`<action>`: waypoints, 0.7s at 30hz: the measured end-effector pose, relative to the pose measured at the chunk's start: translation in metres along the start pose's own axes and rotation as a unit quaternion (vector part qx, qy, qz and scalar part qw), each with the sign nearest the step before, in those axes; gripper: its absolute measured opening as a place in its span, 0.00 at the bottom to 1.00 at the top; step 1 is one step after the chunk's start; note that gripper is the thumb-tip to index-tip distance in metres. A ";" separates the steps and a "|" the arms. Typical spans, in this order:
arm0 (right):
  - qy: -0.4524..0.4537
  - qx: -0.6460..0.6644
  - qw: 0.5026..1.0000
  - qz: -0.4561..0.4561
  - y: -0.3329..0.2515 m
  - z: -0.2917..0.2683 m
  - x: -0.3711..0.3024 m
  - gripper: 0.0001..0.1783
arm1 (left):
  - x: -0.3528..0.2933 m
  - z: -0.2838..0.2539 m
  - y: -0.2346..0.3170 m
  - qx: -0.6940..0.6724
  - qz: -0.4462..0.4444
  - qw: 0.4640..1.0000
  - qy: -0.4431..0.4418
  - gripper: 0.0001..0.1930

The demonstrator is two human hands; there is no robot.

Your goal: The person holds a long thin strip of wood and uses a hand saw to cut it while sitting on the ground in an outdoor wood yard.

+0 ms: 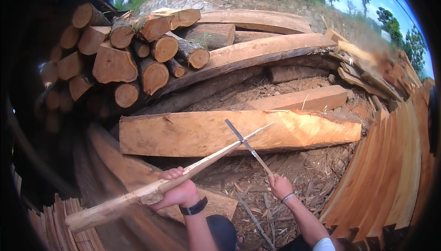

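My left hand (178, 192), with a dark band on the wrist, is wrapped round a long, peeled wooden pole (206, 161). The pole slants up from its thick end at the lower left to a thin, sharpened tip. In my right hand (280, 186) is the handle of a machete (235, 132) with a narrow, straight blade. Its blade crosses the pole close to the pointed end, where a small pale sliver of wood stands up. Behind the crossing lies a broad sawn timber (174, 134).
Stacked logs (154, 74) fill the left side, with long beams (271, 47) beyond. Sawn planks (390, 159) lean at the right. Thin boards (69, 209) stand at the lower left. Wood chips and loose sticks (255, 219) cover the ground near my legs.
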State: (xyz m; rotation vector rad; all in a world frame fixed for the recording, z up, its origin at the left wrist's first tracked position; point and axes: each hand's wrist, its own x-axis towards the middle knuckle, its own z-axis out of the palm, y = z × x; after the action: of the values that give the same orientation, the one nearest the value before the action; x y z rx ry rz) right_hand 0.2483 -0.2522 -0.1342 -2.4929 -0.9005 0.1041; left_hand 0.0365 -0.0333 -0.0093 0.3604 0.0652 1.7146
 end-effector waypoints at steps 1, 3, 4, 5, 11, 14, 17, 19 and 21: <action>0.014 0.048 0.998 -0.045 0.003 0.023 -0.010 0.27 | 0.001 0.001 0.002 0.007 0.006 1.000 0.002 0.48; -0.004 0.060 0.993 -0.099 -0.015 0.020 -0.034 0.27 | -0.002 0.000 -0.001 0.023 0.007 1.000 0.007 0.48; -0.031 0.040 0.993 -0.110 -0.027 0.011 -0.041 0.27 | 0.000 -0.002 0.000 0.021 0.010 1.000 0.015 0.48; -0.021 0.034 0.996 -0.078 -0.017 0.009 -0.030 0.26 | 0.000 -0.002 0.001 0.020 0.010 0.999 0.024 0.48; 0.029 0.063 0.996 -0.061 0.012 0.026 -0.015 0.25 | -0.003 0.008 -0.005 0.000 -0.005 1.000 0.006 0.48; -0.018 0.029 0.993 -0.109 -0.017 0.011 -0.034 0.25 | 0.002 -0.003 0.002 0.022 0.007 0.999 0.027 0.49; 0.022 -0.021 0.999 -0.026 0.014 -0.001 0.000 0.25 | 0.002 -0.001 0.006 0.012 -0.004 1.000 0.022 0.49; 0.031 -0.031 0.999 -0.003 0.011 0.002 -0.002 0.25 | 0.001 -0.002 0.004 -0.006 -0.018 1.000 -0.005 0.50; 0.027 0.035 0.997 -0.066 0.001 0.017 -0.019 0.26 | 0.000 0.000 -0.003 0.005 -0.011 1.000 0.004 0.50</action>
State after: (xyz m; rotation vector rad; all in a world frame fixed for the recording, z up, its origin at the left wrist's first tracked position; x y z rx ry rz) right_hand 0.2303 -0.2579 -0.1510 -2.3535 -1.0176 0.0252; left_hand 0.0396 -0.0328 -0.0097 0.3600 0.0835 1.6944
